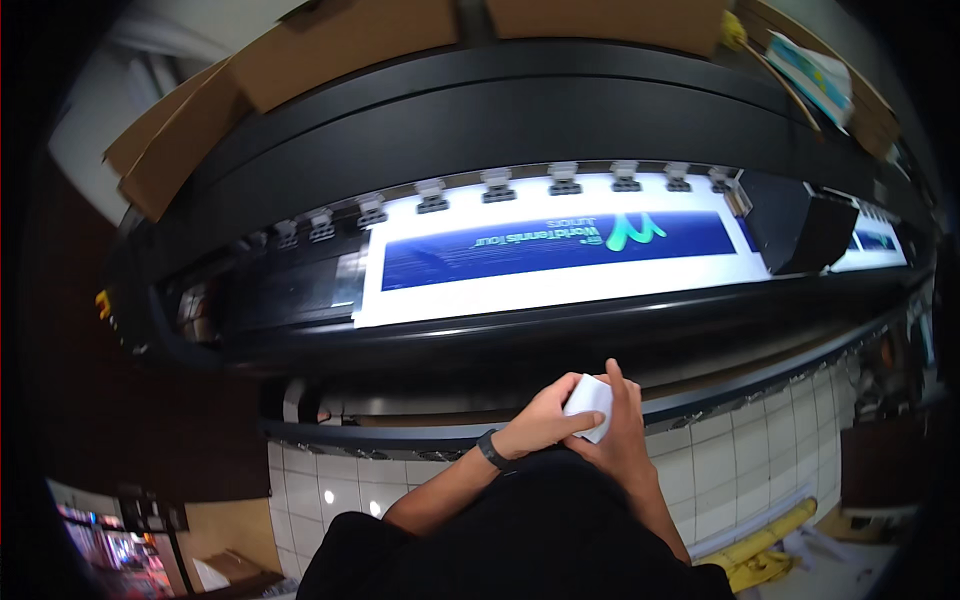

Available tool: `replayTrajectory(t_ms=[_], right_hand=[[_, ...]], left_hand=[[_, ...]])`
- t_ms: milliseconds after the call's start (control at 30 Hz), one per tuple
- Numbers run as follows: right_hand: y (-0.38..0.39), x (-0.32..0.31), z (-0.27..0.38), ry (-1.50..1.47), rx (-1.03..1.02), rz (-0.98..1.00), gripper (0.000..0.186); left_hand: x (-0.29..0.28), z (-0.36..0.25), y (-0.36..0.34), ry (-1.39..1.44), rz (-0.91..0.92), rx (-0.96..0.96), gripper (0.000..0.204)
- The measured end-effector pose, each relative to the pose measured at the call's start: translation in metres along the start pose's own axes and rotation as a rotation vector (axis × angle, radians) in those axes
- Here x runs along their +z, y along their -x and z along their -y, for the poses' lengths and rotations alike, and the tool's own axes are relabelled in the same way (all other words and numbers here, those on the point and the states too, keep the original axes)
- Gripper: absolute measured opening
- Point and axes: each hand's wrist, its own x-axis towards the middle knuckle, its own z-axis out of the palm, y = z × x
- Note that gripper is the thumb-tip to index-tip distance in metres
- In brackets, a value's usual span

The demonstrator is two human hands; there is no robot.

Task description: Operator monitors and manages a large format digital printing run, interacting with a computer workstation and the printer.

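Observation:
In front of my body, my left hand [543, 421] is closed on a small white folded piece [585, 395], which may be paper or cloth. The left thumb lies across its lower part. My right hand [623, 436] wraps the other side of the same piece, one finger pointing up past it. Both hands are over the near edge of a wide black large-format printer [450, 115]. Farther away on its bed lies a white sheet [460, 297] with a dark blue printed banner [430, 263].
A black print carriage [800, 225] stands over the sheet's right part. Grey pinch rollers [497, 187] line the sheet's far side. Cardboard [345, 50] lies on the printer top, with a teal-and-white packet [812, 78] and a stick [780, 80] at right. Yellow rolls [765, 540] lie on the tiled floor.

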Motion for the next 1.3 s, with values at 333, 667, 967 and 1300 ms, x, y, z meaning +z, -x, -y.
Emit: replayTrajectory(t_ms=[333,667,967,1300], right_hand=[[0.005,-0.013,-0.002,-0.035,0.0,-0.073,0.107],[0.017,-0.014,-0.009,-0.047,0.053,-0.095,0.11],[0.02,-0.012,-0.014,0.025,0.07,-0.059,0.107],[0.019,-0.009,-0.007,-0.061,0.089,-0.062,0.104]], left_hand=[[-0.003,-0.004,-0.008,0.468,0.173,-0.061,0.038],[0.011,0.004,-0.016,0.231,0.071,-0.063,0.033],[0.024,0.005,-0.011,0.11,0.125,-0.051,0.036],[0.007,0.006,-0.001,0.198,0.237,-0.094,0.043]])
